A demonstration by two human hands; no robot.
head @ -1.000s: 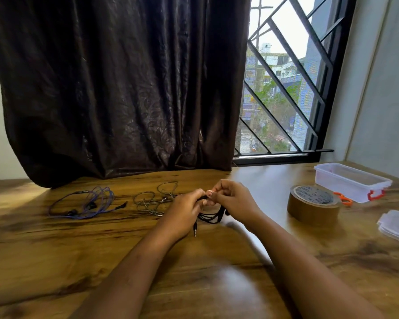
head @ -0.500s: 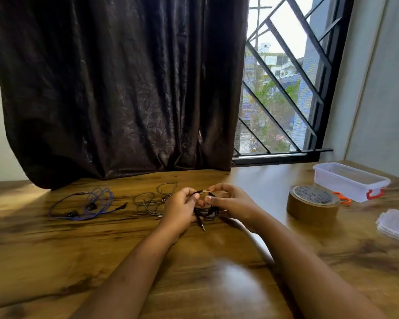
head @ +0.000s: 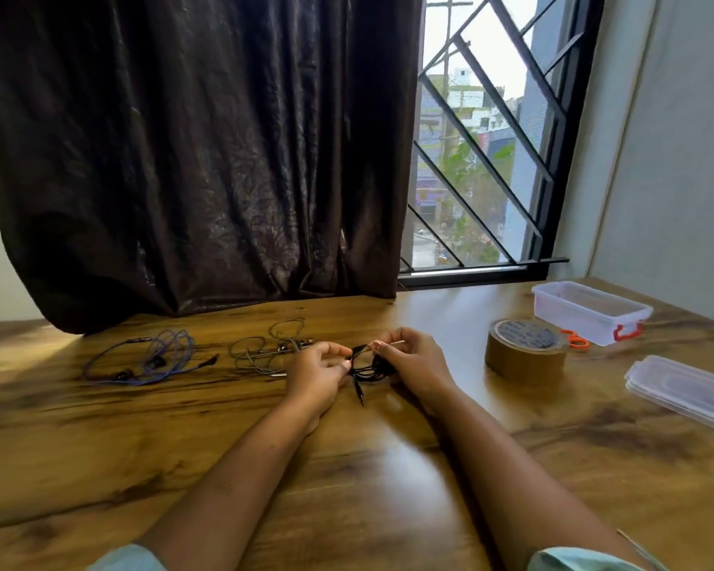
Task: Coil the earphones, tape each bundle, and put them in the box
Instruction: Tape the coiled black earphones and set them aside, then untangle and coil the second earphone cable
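**Black earphones held in a coil between both hands**

Two bare forearms reach from the near edge across the wooden table [head: 141, 447], a pale sleeve cuff showing at each elbow. The left hand [head: 318, 370] and right hand [head: 413, 360] meet at mid-table, knuckles up and fingers curled inward. Between them is one set of black earphones [head: 367, 366], gathered into a small loose coil. The left hand pinches its left side, and the right hand's curled fingers and thumb grip its right side. The coil's plug end hangs down toward the table between the wrists.

There are three sets of earphones in all. The other two lie loose on the table left of the hands: grey earphones [head: 264, 352] just beside the left hand, and blue earphones [head: 149, 358] farther left.

On the right lie one clear lid [head: 685, 391], nearest, then one roll of brown tape [head: 526, 352] lying flat. Beyond the tape, one pair of orange-handled scissors [head: 576, 340] pokes out, touching or almost touching one clear box [head: 586, 311] with a red clasp. The box is open and well apart from the hands.

At the far side hang a dark curtain [head: 203, 158] and a barred window [head: 483, 158].
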